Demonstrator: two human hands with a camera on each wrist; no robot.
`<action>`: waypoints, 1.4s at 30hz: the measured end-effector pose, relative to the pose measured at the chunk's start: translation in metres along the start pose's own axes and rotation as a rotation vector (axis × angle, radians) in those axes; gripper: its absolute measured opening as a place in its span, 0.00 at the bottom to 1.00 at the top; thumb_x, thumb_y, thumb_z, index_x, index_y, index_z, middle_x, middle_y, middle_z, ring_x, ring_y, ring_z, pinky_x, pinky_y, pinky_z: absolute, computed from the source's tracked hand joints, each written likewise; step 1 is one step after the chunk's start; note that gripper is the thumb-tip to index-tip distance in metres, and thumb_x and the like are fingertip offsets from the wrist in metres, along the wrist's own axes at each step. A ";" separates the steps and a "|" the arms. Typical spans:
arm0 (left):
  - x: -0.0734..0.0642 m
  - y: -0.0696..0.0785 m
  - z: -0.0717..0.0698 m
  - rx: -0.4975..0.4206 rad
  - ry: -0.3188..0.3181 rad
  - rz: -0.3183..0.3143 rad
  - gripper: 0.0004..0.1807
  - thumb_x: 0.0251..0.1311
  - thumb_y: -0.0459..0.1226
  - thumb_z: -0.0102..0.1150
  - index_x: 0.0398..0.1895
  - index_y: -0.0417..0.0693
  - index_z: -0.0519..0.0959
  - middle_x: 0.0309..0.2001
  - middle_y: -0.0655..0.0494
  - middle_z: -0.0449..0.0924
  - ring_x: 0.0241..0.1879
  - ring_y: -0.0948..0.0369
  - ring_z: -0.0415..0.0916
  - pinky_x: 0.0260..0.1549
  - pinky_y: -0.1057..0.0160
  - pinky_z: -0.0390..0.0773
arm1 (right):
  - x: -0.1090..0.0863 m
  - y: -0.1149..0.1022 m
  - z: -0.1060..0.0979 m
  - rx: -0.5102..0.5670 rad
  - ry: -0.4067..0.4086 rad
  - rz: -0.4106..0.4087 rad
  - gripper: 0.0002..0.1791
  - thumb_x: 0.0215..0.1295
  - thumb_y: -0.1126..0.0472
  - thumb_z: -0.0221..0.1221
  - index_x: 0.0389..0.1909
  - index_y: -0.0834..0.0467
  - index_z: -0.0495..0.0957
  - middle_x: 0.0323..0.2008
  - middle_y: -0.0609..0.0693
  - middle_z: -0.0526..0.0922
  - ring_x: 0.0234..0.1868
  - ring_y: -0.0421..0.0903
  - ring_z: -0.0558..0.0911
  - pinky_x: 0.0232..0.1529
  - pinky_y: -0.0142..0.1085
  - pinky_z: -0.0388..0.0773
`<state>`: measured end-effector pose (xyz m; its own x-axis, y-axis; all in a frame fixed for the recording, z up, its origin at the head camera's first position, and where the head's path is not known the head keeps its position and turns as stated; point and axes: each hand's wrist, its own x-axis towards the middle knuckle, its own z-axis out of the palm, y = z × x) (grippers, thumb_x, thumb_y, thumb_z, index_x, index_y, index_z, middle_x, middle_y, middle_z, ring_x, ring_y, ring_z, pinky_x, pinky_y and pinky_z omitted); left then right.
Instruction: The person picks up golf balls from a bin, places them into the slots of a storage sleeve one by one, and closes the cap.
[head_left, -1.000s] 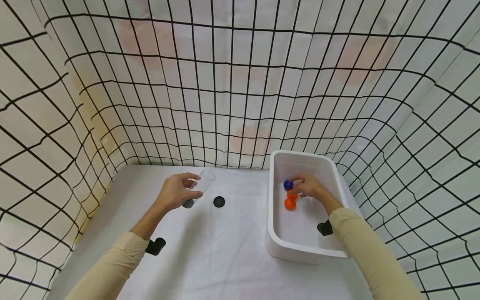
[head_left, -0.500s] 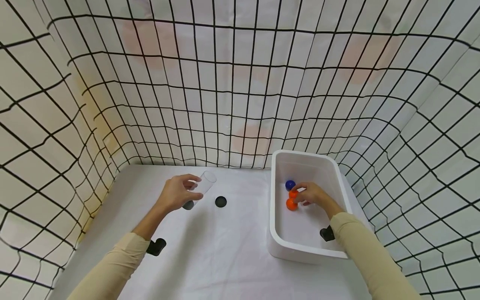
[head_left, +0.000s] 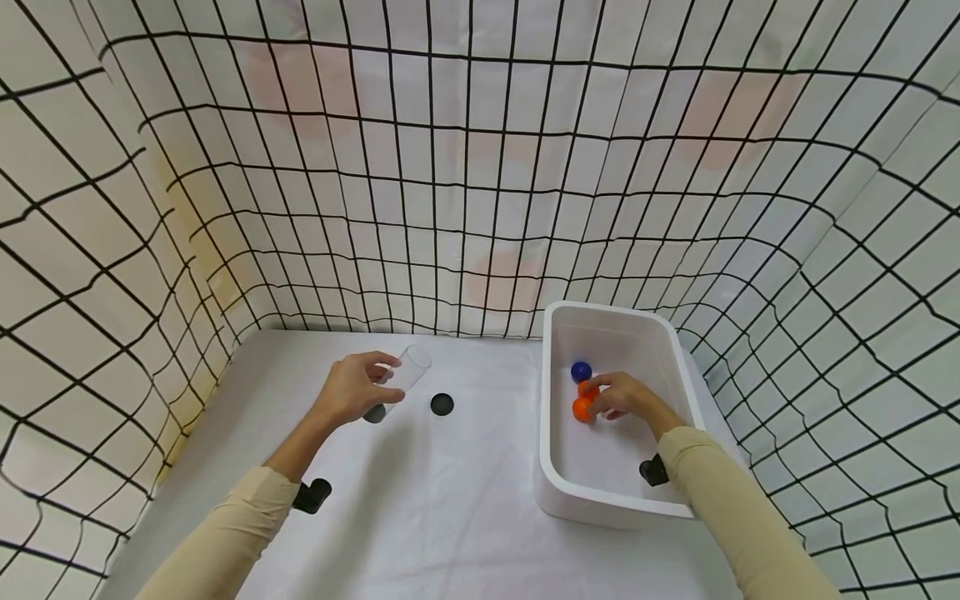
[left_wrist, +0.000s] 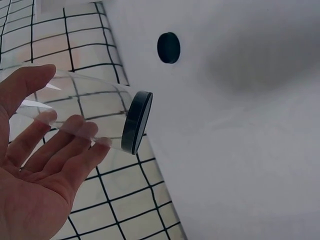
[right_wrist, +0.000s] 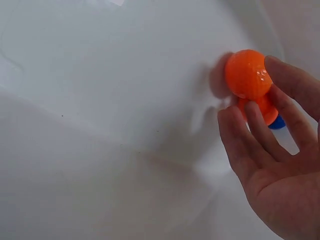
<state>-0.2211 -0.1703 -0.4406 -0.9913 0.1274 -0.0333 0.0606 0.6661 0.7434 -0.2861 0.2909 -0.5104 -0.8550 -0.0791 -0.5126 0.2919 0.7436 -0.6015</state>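
Note:
My left hand (head_left: 352, 388) holds a clear tube (head_left: 415, 363) between thumb and fingers, tilted above the table. A black cap (left_wrist: 136, 123) covers its lower end; the other end appears uncapped. On the table to its right lies a loose black cap (head_left: 442, 404). My right hand (head_left: 628, 397) reaches into a white bin (head_left: 547, 417), its fingers spread and slightly bent. Thumb and index fingertips are right at the edge of the nearer orange ball (right_wrist: 247, 74). Behind it, a second orange ball (right_wrist: 267, 112) is partly hidden by the fingers. A blue ball (head_left: 581, 372) sits farthest back.
Black wire grid panels (head_left: 480, 183) backed by white sheeting stand at the back and both sides. The bin's raised walls surround my right hand. White cloth covers the table (head_left: 450, 517). Black wrist devices (head_left: 312, 496) are worn below each hand.
My right hand has moved from beside the blue ball toward the nearer orange ball. The left hand keeps the tube nearly in place, dipping slightly.

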 end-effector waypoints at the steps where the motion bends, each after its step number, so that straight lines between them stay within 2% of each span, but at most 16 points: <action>1: 0.000 0.000 0.000 0.000 -0.001 -0.003 0.25 0.53 0.40 0.74 0.56 0.45 0.82 0.53 0.38 0.85 0.54 0.43 0.83 0.43 0.52 0.86 | 0.001 0.000 0.001 0.000 -0.001 0.002 0.30 0.53 0.67 0.70 0.60 0.62 0.78 0.53 0.63 0.79 0.42 0.58 0.82 0.47 0.45 0.85; 8: -0.002 0.001 0.000 0.001 -0.007 -0.014 0.25 0.54 0.39 0.74 0.56 0.45 0.82 0.53 0.38 0.85 0.53 0.43 0.84 0.42 0.52 0.86 | 0.004 -0.002 0.006 0.012 -0.023 -0.005 0.29 0.52 0.67 0.71 0.58 0.61 0.80 0.55 0.63 0.78 0.45 0.54 0.81 0.49 0.44 0.85; 12: -0.002 0.000 0.000 0.005 -0.003 -0.011 0.25 0.54 0.39 0.74 0.56 0.45 0.82 0.53 0.38 0.85 0.53 0.43 0.84 0.43 0.52 0.86 | 0.005 -0.008 0.010 -0.001 -0.039 -0.037 0.26 0.52 0.68 0.70 0.56 0.62 0.81 0.54 0.62 0.79 0.44 0.52 0.81 0.49 0.43 0.85; 24: -0.003 0.000 0.001 0.018 0.000 -0.022 0.25 0.53 0.40 0.74 0.55 0.45 0.82 0.52 0.38 0.85 0.50 0.45 0.85 0.41 0.54 0.86 | 0.007 -0.015 0.021 -0.073 -0.023 -0.054 0.23 0.47 0.69 0.72 0.49 0.61 0.84 0.38 0.56 0.79 0.29 0.46 0.79 0.39 0.38 0.85; 28: -0.003 0.001 0.003 0.015 -0.010 -0.023 0.24 0.53 0.40 0.74 0.55 0.45 0.82 0.52 0.38 0.85 0.49 0.46 0.85 0.39 0.54 0.86 | 0.005 -0.015 0.024 -0.057 -0.014 -0.059 0.25 0.44 0.70 0.72 0.48 0.62 0.84 0.36 0.55 0.79 0.25 0.44 0.79 0.37 0.38 0.86; 42: -0.004 0.000 0.001 0.005 -0.002 0.003 0.25 0.52 0.40 0.74 0.55 0.46 0.83 0.49 0.40 0.86 0.49 0.46 0.85 0.37 0.56 0.85 | 0.013 -0.018 0.029 -0.094 0.012 -0.074 0.21 0.44 0.69 0.71 0.44 0.61 0.85 0.36 0.55 0.82 0.28 0.46 0.81 0.37 0.38 0.86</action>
<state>-0.2168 -0.1697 -0.4409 -0.9908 0.1312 -0.0326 0.0643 0.6695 0.7400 -0.2894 0.2570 -0.5240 -0.8777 -0.1285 -0.4616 0.1869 0.7951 -0.5769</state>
